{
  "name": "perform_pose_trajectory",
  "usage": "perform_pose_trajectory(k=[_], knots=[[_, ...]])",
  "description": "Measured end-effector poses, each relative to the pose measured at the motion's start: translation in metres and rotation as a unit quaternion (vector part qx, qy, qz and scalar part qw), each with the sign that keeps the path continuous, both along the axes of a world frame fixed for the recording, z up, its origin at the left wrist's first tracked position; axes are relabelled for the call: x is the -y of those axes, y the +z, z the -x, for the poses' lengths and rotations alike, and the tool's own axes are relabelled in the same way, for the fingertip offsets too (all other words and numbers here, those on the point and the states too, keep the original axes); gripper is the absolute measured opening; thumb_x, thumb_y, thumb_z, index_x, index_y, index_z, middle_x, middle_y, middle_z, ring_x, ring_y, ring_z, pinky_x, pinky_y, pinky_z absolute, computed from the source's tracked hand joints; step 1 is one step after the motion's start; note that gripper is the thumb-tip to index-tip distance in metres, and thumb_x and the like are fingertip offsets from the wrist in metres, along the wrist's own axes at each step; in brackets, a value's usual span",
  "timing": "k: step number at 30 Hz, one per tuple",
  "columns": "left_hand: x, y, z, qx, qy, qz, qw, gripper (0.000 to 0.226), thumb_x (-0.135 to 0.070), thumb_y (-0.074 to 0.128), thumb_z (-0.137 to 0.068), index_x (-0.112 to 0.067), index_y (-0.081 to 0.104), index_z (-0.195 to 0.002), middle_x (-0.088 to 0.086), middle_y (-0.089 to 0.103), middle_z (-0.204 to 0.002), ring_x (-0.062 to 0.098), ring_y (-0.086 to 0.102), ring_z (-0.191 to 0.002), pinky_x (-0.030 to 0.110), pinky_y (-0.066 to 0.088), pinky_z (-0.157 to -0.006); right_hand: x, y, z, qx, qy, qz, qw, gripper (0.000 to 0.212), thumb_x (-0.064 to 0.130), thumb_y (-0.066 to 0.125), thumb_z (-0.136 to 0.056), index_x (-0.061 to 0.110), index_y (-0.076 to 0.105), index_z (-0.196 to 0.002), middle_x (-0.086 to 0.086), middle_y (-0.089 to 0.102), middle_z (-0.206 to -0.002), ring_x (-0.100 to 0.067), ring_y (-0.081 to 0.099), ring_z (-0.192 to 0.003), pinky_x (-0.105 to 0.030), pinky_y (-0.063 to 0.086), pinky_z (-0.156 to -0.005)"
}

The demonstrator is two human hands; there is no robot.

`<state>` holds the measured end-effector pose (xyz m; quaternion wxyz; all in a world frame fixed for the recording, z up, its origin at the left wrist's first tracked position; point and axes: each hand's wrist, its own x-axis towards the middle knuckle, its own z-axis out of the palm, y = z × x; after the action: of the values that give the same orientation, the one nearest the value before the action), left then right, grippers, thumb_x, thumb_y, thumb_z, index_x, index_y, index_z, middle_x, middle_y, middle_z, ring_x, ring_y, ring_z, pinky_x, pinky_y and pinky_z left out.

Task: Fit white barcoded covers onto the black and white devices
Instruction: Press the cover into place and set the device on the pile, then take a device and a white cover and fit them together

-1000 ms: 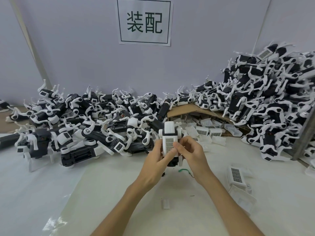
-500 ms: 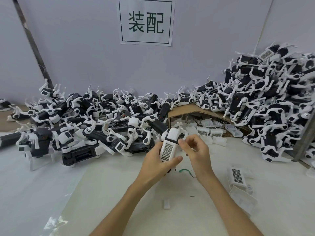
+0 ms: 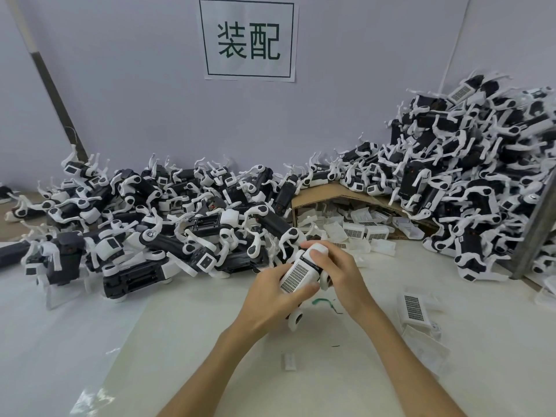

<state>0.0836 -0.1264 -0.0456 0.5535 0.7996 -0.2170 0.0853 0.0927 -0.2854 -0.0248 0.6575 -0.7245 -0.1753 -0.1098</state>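
Note:
A black and white device is held above the table between both hands, tilted to the left. A white barcoded cover sits on its upper face. My left hand grips the device from below, thumb on the cover's lower edge. My right hand wraps its right side, with the thumb pressing the white top end. One white wheel-like foot shows beneath my left hand.
A big pile of black and white devices runs along the wall, higher at the right. A cardboard box holds loose white covers. Another barcoded cover lies right of my hands. A small white piece lies on the table.
The device has tipped from upright to leaning left and sunk a little. My right thumb moved from the cover's barcode face up to the device's top end.

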Motion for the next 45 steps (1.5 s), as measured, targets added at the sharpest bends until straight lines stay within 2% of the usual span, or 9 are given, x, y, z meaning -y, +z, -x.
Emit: perform_pose_trajectory(k=[4,11,17,23,26,30,35,41,45], knots=[[-0.004,0.003,-0.001,-0.024,-0.029,0.038,0.999,0.048,-0.056,0.048,-0.095,-0.025,0.041,-0.058,-0.007,0.035,-0.060,0.011,0.031,-0.057,0.025,0.026,-0.055,0.005,0.001,-0.002,-0.007,0.009,0.026,1.000,0.025,0.035,0.055,-0.088,0.022,0.073,-0.098,0.013,0.063,-0.066,-0.003,0.056,-0.064,-0.013,0.041,-0.059],[-0.008,0.008,-0.008,-0.024,0.089,0.190,0.977,0.076,-0.066,0.027,-0.092,-0.009,0.075,-0.076,0.001,0.068,-0.065,0.005,0.059,-0.060,0.013,0.044,-0.060,0.019,0.011,-0.003,-0.030,0.031,0.017,0.999,0.023,0.029,0.053,-0.095,0.020,0.072,-0.104,-0.001,0.065,-0.076,-0.011,0.053,-0.058,-0.023,0.042,-0.048],[-0.024,0.010,-0.020,0.033,0.213,0.330,0.919,0.067,-0.047,0.023,-0.102,-0.005,0.066,-0.074,0.017,0.064,-0.073,0.023,0.054,-0.068,0.039,0.040,-0.072,0.049,0.067,-0.010,-0.047,0.118,0.068,0.990,0.016,0.030,0.049,-0.095,0.021,0.062,-0.095,0.001,0.063,-0.076,-0.011,0.054,-0.056,-0.020,0.043,-0.046],[-0.018,0.006,-0.020,0.045,0.237,0.294,0.925,0.064,-0.033,0.024,-0.110,-0.003,0.067,-0.073,0.015,0.066,-0.075,0.029,0.057,-0.074,0.041,0.042,-0.072,0.114,0.261,-0.073,0.031,0.014,-0.397,0.917,0.055,0.040,0.045,-0.106,0.009,0.034,-0.149,-0.022,0.051,-0.139,-0.030,0.071,-0.098,-0.042,0.059,-0.087],[-0.013,0.008,-0.013,0.054,0.240,0.243,0.938,0.052,-0.045,0.033,-0.097,-0.013,0.070,-0.080,0.002,0.069,-0.085,0.020,0.061,-0.084,0.039,0.045,-0.077,0.120,0.322,-0.081,0.030,-0.131,-0.227,0.965,0.055,0.036,0.044,-0.107,0.017,0.024,-0.154,-0.017,0.039,-0.151,-0.031,0.068,-0.102,-0.042,0.056,-0.088],[-0.012,0.005,-0.009,0.117,0.322,0.051,0.938,0.017,-0.028,0.062,-0.096,-0.018,0.069,-0.109,0.002,0.062,-0.112,0.017,0.061,-0.095,0.033,0.047,-0.080,0.077,0.274,-0.059,0.168,-0.228,-0.033,0.959,0.033,0.018,0.049,-0.102,0.017,0.044,-0.135,-0.009,0.060,-0.125,-0.016,0.071,-0.072,-0.025,0.049,-0.065],[-0.020,0.005,-0.013,-0.005,0.354,-0.131,0.926,0.065,-0.024,0.073,-0.090,-0.012,0.047,-0.148,0.011,0.041,-0.155,0.037,0.036,-0.140,0.050,0.028,-0.116,0.025,0.080,-0.035,0.088,-0.219,0.188,0.953,0.030,0.026,0.058,-0.100,0.023,0.057,-0.130,0.012,0.061,-0.123,-0.007,0.061,-0.106,-0.026,0.051,-0.094],[-0.022,0.002,-0.015,0.002,0.349,-0.147,0.926,0.059,-0.025,0.076,-0.087,-0.012,0.054,-0.141,0.009,0.043,-0.154,0.035,0.035,-0.140,0.049,0.031,-0.113,-0.011,-0.034,-0.032,-0.018,-0.058,0.320,0.946,0.085,0.037,0.067,-0.094,0.037,0.012,-0.159,0.012,0.017,-0.164,-0.012,0.026,-0.148,-0.037,0.027,-0.120],[-0.025,0.000,-0.015,0.036,0.332,-0.082,0.939,0.035,-0.017,0.076,-0.088,-0.007,0.066,-0.120,0.010,0.052,-0.135,0.030,0.048,-0.127,0.035,0.040,-0.099,-0.005,-0.041,-0.029,0.027,-0.082,0.338,0.937,0.069,0.033,0.066,-0.094,0.032,0.028,-0.153,0.012,0.029,-0.155,-0.013,0.041,-0.138,-0.027,0.034,-0.112]])
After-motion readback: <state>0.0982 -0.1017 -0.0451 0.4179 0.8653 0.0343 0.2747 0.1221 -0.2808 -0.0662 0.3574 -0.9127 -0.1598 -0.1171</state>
